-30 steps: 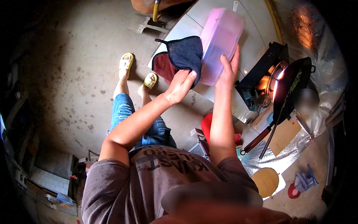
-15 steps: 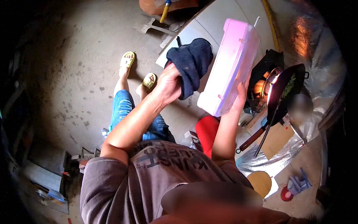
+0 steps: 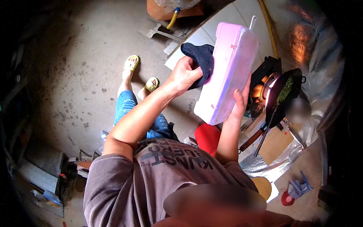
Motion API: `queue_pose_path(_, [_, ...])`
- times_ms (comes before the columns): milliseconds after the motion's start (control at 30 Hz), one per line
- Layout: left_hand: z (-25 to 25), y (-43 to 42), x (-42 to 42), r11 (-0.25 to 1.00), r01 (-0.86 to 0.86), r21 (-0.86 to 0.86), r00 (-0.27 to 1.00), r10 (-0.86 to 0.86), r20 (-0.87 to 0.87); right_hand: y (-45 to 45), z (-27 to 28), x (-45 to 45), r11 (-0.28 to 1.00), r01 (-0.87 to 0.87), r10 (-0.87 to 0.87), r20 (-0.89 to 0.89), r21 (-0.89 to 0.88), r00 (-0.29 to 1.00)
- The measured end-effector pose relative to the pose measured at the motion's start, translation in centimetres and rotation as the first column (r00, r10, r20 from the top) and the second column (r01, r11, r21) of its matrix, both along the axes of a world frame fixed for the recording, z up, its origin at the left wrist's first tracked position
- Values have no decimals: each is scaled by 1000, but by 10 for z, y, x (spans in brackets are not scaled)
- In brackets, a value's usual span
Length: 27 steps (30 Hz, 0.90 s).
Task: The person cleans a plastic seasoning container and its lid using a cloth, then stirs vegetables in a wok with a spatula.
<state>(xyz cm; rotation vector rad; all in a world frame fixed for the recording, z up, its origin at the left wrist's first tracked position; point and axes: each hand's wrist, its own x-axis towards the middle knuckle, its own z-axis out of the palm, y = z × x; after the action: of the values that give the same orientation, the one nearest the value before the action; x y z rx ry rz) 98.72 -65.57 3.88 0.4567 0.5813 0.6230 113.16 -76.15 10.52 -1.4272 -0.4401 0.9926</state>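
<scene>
A dark blue cloth [image 3: 204,62] is bunched in my left hand [image 3: 185,73], its fingers closed round it. The cloth meets the near left side of a pink plastic box [image 3: 227,72], which has a translucent whitish face and small latches along its edge. My right hand [image 3: 239,104] grips the box from its right side, thumb at the edge and the other fingers hidden behind. The box is held up in the air, tilted, above a white tiled counter [image 3: 240,11]. A white handle [image 3: 253,22] shows past its top end.
To the right, a dark wok [image 3: 274,108] with green vegetables [image 3: 285,90] stands by a glowing copper-coloured burner [image 3: 261,92]. A long dark rod [image 3: 264,136] crosses it. A red object [image 3: 208,136] stands below the box. A shovel [image 3: 153,30] lies on the concrete floor.
My left hand has brought the cloth rightward against the box, and the cloth is bunched differently. The box has shifted slightly left and down in my right hand.
</scene>
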Motion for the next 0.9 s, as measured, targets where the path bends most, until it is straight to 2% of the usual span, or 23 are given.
queue_pose_path(67, [6,6,-2,1000,9,-5,999,-9,-34,2,3,-1,1000,-23,23,15,-7,1000])
queue_pose_path(200, [3,25,4,991,-108,80,993,111,-33,1,4,-3,997,-75,75,24,-8,997])
queue_pose_path(333, [1,46,7,995,-83,61,997,82,8,6,8,-10,995,-103,102,33,12,994])
queue_pose_path(433, [4,64,10,993,-114,-40,993,112,-32,7,6,-6,988,-152,152,92,-6,984])
queue_pose_path(467, [5,69,10,994,-111,-14,994,110,-18,9,6,-6,989,-150,150,90,-14,985])
queue_pose_path(600, [9,83,4,996,7,-85,1000,-8,-7,14,8,-13,988,-151,153,106,-26,983])
queue_pose_path(667, [9,82,6,991,5,-136,1000,-5,0,14,5,-16,988,-152,154,91,-24,984])
queue_pose_path(733, [6,75,5,987,25,-160,1000,-27,-9,12,2,-20,998,-57,57,19,6,998])
queue_pose_path(800, [3,58,2,982,48,-184,998,-56,-41,10,-3,-18,998,-50,48,48,25,998])
queue_pose_path(900, [5,23,-12,962,201,-186,974,-216,-68,18,-4,-15,998,-13,7,94,55,996])
